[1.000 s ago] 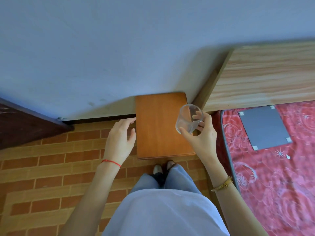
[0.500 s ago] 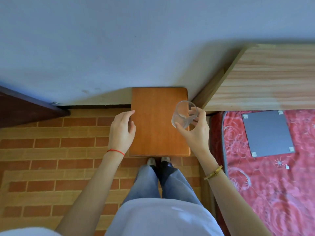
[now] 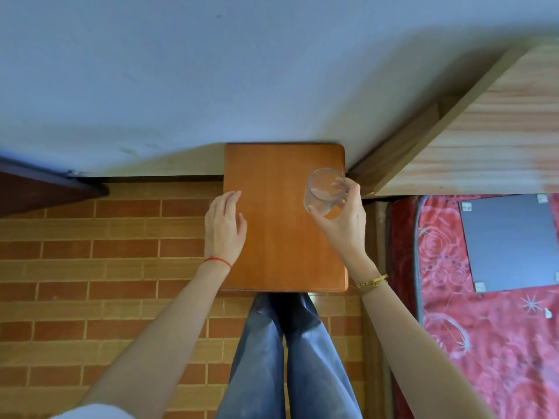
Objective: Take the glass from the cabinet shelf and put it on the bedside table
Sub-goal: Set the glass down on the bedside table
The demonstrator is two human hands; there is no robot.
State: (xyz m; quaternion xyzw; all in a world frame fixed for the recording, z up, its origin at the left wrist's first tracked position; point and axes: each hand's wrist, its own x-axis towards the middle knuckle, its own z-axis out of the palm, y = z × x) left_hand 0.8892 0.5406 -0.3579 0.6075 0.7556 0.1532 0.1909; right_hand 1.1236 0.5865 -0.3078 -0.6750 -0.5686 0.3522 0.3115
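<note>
**Now over the table: glass held above the far right corner**

Right now the right hand (image 3: 343, 225) grips a clear, empty glass (image 3: 324, 191), thumb on its near side and fingers curled around the far side, so the rim tips slightly toward the wall. Under that hand lies the far right part of the bedside table (image 3: 281, 252), an orange-brown wooden top; whether the glass base touches the wood cannot be told. A gold bracelet (image 3: 370, 282) circles the right wrist.

To the left of the glass, the left hand (image 3: 225, 226) hangs empty over the table's left edge, palm down, fingers loosely spread and pointing toward the wall. A red string (image 3: 217, 261) sits on its wrist.

Right of the right hand are a pale wooden headboard (image 3: 484, 140) and a red patterned mattress (image 3: 484, 343). Left of the left hand spreads brick-pattern flooring (image 3: 99, 267).
</note>
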